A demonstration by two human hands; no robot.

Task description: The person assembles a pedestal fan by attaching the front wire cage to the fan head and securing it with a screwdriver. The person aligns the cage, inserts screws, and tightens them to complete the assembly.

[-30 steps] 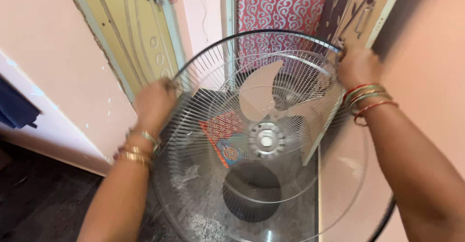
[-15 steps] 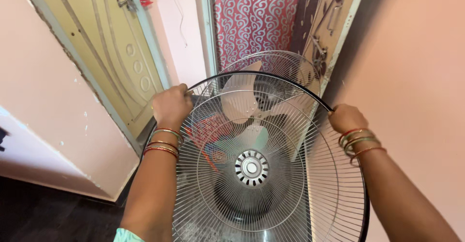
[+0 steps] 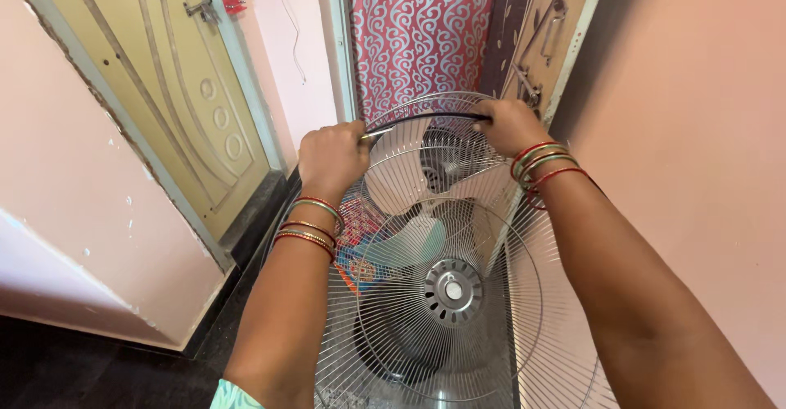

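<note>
**The count: two hands, two grilles, one fan**

Two hands up at the rim: left hand point(image 3: 332, 157) and right hand point(image 3: 508, 125), both gripping one black rim band point(image 3: 426, 117). Two wire grilles: the front grille point(image 3: 442, 327) nearest the camera, the rear grille point(image 3: 446, 102) behind it. One hub cap point(image 3: 453, 289) at the front grille's centre. Pale blades point(image 3: 393, 181) between the grilles; three seem to show, the count not certain. Bangles point(image 3: 307, 225) stacked on both wrists, too bunched to count. Two doors point(image 3: 164, 98), left and right. One patterned red curtain point(image 3: 417, 32).
</note>
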